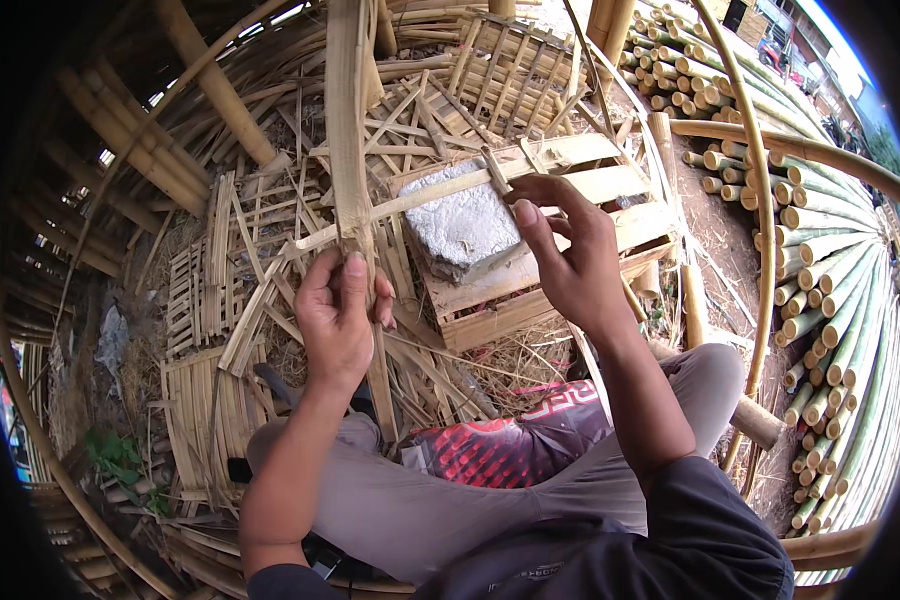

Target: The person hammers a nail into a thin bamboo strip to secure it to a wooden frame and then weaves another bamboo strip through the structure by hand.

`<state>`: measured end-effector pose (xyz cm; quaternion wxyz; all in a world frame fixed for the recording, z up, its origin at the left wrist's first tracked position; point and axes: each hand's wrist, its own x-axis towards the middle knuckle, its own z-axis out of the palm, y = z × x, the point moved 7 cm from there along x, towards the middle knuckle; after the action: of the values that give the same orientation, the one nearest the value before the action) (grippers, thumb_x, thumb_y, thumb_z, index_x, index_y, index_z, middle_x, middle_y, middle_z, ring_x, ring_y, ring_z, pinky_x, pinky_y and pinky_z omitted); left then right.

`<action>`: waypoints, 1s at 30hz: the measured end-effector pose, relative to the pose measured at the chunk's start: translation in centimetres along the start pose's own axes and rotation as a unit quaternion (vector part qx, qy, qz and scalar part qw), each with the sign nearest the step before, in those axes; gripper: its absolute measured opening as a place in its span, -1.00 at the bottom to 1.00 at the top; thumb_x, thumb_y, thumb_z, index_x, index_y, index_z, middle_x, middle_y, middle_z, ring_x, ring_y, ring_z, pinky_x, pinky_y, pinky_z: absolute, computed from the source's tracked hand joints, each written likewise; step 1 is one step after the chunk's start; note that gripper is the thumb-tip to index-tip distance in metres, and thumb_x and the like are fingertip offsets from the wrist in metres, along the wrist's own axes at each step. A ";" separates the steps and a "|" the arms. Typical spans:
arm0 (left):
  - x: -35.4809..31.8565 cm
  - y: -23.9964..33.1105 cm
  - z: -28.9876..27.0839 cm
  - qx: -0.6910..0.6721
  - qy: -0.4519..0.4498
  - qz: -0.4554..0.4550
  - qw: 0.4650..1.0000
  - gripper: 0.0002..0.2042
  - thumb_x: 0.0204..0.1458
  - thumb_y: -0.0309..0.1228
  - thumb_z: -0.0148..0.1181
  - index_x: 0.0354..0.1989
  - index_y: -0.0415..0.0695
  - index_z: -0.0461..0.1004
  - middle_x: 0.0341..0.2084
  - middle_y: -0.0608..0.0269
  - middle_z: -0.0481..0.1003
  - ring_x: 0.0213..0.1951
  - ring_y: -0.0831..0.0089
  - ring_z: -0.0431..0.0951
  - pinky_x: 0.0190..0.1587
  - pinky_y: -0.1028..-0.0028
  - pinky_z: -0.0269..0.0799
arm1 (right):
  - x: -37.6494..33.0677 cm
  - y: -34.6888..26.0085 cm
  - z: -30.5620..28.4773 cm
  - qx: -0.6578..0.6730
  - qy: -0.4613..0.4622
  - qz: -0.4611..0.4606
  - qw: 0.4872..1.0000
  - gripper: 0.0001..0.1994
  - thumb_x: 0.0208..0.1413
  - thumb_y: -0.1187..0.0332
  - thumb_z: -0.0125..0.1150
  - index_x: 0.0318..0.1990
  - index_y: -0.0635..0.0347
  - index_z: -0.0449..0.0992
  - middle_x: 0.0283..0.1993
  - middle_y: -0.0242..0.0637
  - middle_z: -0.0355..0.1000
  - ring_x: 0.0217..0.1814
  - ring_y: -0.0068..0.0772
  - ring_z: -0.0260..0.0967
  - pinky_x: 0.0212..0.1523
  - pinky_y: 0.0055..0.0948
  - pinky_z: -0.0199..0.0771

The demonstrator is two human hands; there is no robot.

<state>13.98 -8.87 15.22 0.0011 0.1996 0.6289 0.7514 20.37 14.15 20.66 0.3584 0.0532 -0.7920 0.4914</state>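
Note:
My left hand is closed around the lower part of a long, wide bamboo slat that stands upright in front of me. A thinner bamboo strip crosses it just above that hand and runs right over a grey stone block. Beyond the block, my right hand has thumb and forefinger brought together at the end of a short bamboo piece, which lies across the thin strip. The block rests on a low wooden slatted stand.
Cut strips and slatted bamboo panels cover the ground at left. A slatted bamboo crate stands at the back. Stacked green bamboo poles fill the right side. A red-and-dark printed cloth lies between my legs; a bamboo rail curves at right.

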 end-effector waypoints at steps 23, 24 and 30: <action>-2.4 -1.7 3.5 -0.042 -0.056 -0.097 0.993 -0.73 0.33 -0.21 0.02 -0.21 -0.20 0.38 -0.54 0.21 0.47 -0.60 0.50 0.45 -0.54 0.51 0.41 | 4.5 -1.5 1.3 0.247 0.073 -0.062 0.964 -0.88 0.26 0.48 0.18 -0.31 0.35 0.46 -0.31 -0.23 0.58 -0.16 -0.56 0.51 -0.14 -0.50 0.51; -2.4 -1.7 3.5 -0.057 -0.049 -0.110 0.991 -0.74 0.33 -0.21 0.02 -0.22 -0.19 0.37 -0.54 0.22 0.47 -0.60 0.50 0.45 -0.54 0.51 0.41 | 4.0 -1.7 1.5 0.237 0.078 -0.067 0.966 -0.90 0.26 0.51 0.16 -0.31 0.35 0.45 -0.30 -0.21 0.58 -0.15 -0.54 0.52 -0.12 -0.49 0.51; -1.1 -1.8 1.2 -0.140 0.033 -0.123 0.982 -0.74 0.32 -0.18 0.05 -0.19 -0.15 0.41 -0.51 0.24 0.50 -0.60 0.53 0.47 -0.58 0.53 0.41 | 0.4 -2.4 2.4 0.161 0.103 -0.126 0.973 -0.95 0.22 0.62 0.11 -0.31 0.34 0.43 -0.24 -0.11 0.57 -0.15 -0.40 0.56 -0.10 -0.46 0.51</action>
<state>14.92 -7.64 13.30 0.1008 0.0932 0.5367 0.8325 19.84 11.08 22.03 0.4836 0.1585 -0.6483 0.5663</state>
